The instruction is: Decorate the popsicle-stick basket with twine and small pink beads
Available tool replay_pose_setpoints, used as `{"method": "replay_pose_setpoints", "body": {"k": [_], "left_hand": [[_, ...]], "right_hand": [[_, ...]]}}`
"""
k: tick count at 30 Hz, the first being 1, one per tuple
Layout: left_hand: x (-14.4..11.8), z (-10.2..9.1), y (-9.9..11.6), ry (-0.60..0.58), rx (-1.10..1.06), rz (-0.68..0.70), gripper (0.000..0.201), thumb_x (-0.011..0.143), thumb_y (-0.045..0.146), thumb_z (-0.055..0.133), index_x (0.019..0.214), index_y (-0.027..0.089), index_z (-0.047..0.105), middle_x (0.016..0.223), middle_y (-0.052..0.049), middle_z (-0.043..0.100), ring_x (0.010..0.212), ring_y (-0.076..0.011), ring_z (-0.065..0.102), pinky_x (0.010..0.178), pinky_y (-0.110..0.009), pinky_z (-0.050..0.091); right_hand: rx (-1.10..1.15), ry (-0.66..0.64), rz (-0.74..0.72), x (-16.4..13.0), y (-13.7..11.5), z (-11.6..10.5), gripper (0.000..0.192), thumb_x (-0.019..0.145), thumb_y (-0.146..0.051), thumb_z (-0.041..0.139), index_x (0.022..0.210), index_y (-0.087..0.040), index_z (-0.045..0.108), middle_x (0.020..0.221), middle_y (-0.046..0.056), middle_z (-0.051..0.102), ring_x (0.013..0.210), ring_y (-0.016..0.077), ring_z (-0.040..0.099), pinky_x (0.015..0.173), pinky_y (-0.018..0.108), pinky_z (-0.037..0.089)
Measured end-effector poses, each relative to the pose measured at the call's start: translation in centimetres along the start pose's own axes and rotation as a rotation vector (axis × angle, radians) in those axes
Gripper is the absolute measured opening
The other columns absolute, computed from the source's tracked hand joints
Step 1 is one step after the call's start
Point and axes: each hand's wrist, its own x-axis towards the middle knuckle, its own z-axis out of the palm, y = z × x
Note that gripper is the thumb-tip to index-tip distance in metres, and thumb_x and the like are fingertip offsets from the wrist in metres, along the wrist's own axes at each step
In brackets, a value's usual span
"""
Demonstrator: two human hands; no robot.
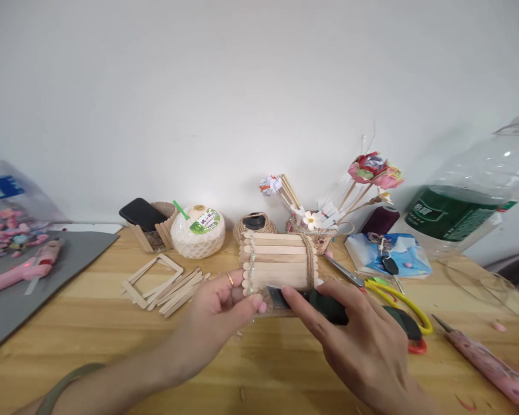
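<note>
Head camera is looking down at a popsicle-stick box (277, 259) that is standing upright near the middle of the wooden table (112, 340), a little toward the far edge. Its sticks are lying flat, stacked one above another, so their long axis is running left to right, parallel to the table's far edge, with the broad face turning toward the camera. A sparkly trim strip (251, 262) is running vertically near its left end and a wrap of jute twine (310, 259) is circling it near the right end.

The left hand (218, 317) is curling around the box's lower left corner, thumb and fingers pinching it, a ring on one finger. The right hand (363, 340) is closing around a dark-handled utility knife (328, 308), index finger stretching along it, the blade end pointing left and meeting the box's bottom edge.

Just right of the hands, yellow-handled scissors (398, 300) are lying on the table. Left of the box, loose popsicle sticks (179, 291) and a stick frame (153, 276) are resting flat. Along the far edge, a coconut drink (198, 231), a twine spool (254, 225) and a small basket of paper flowers (324, 222) are sitting. A pink glue gun (23, 268) is lying on a grey mat (8, 305) at the left edge; a large plastic bottle (467, 196) is leaning at the right.
</note>
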Motion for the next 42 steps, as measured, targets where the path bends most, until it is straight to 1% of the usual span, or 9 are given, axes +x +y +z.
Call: {"method": "replay_pose_setpoints", "body": {"k": [3,5,13,23,29,33,35,39,42], "left_hand": [[0.1,-0.1,0.2,-0.010,0.019,0.019,0.007,0.076,0.021,0.059,0.070,0.019,0.056,0.061,0.006,0.055,0.059,-0.0078,0.049,0.060,-0.016,0.042],[0.1,-0.1,0.2,-0.014,0.028,0.007,0.005,0.076,0.021,0.058,0.072,0.019,0.057,0.062,0.006,0.056,0.060,-0.0083,0.051,0.062,-0.016,0.043],[-0.1,-0.2,-0.1,0.006,0.123,-0.010,0.004,0.078,0.023,0.058,0.075,0.020,0.059,0.063,0.005,0.058,0.060,-0.0082,0.051,0.058,-0.015,0.042],[-0.2,-0.5,-0.1,-0.035,0.154,-0.032,0.007,0.080,0.025,0.057,0.080,0.021,0.062,0.070,0.005,0.064,0.068,-0.0100,0.056,0.067,-0.017,0.045],[-0.2,-0.5,0.3,-0.090,0.093,-0.070,0.018,0.081,0.026,0.057,0.097,0.022,0.064,0.082,0.002,0.068,0.080,-0.0131,0.060,0.076,-0.021,0.046],[-0.3,-0.4,0.3,-0.070,0.084,-0.099,0.013,0.081,0.027,0.057,0.090,0.021,0.064,0.077,0.002,0.067,0.076,-0.0124,0.059,0.072,-0.021,0.045],[-0.4,-0.3,0.2,-0.072,0.078,-0.115,0.009,0.080,0.026,0.059,0.082,0.020,0.064,0.072,0.003,0.065,0.070,-0.0111,0.057,0.068,-0.020,0.044],[-0.4,0.2,0.0,-0.176,0.026,-0.147,0.008,0.079,0.024,0.058,0.080,0.019,0.064,0.070,0.002,0.065,0.066,-0.0115,0.057,0.066,-0.021,0.045],[-0.2,0.3,0.1,-0.170,0.015,-0.127,0.011,0.080,0.023,0.056,0.087,0.019,0.065,0.074,0.001,0.066,0.073,-0.0132,0.059,0.071,-0.023,0.045]], "right_hand": [[-0.110,-0.024,-0.137,0.5,0.3,-0.4,0.051,0.091,-0.011,0.033,0.136,-0.037,0.034,0.106,0.006,0.050,0.088,0.0174,0.053,0.077,0.030,0.042],[-0.141,-0.045,-0.169,0.8,0.5,-0.6,0.050,0.092,-0.012,0.032,0.135,-0.036,0.036,0.100,0.006,0.051,0.082,0.0165,0.052,0.074,0.029,0.041],[-0.129,-0.067,-0.202,1.1,0.8,-1.2,0.046,0.093,-0.013,0.028,0.131,-0.034,0.043,0.093,0.005,0.052,0.078,0.0158,0.051,0.070,0.028,0.040],[-0.177,0.046,-0.241,1.7,0.5,-1.5,0.041,0.092,-0.012,0.034,0.124,-0.031,0.052,0.087,0.004,0.056,0.074,0.0148,0.052,0.067,0.027,0.039],[-0.220,0.103,-0.257,1.5,0.5,-1.3,0.042,0.090,-0.012,0.040,0.125,-0.033,0.051,0.090,0.003,0.058,0.080,0.0155,0.054,0.074,0.029,0.043],[-0.253,0.106,-0.251,1.1,0.2,-1.2,0.043,0.089,-0.012,0.040,0.124,-0.034,0.051,0.091,0.002,0.059,0.082,0.0164,0.057,0.074,0.029,0.045],[-0.243,0.105,-0.196,0.9,0.0,-1.0,0.043,0.089,-0.013,0.040,0.124,-0.035,0.051,0.091,0.003,0.060,0.082,0.0171,0.058,0.071,0.029,0.046],[-0.184,0.154,0.097,0.6,-0.4,-0.6,0.045,0.087,-0.017,0.047,0.124,-0.043,0.046,0.091,0.003,0.058,0.078,0.0180,0.059,0.064,0.029,0.048],[-0.105,0.182,0.220,0.9,-0.4,-0.9,0.042,0.088,-0.022,0.047,0.127,-0.036,0.044,0.093,0.006,0.055,0.075,0.0190,0.059,0.057,0.029,0.049]]}}
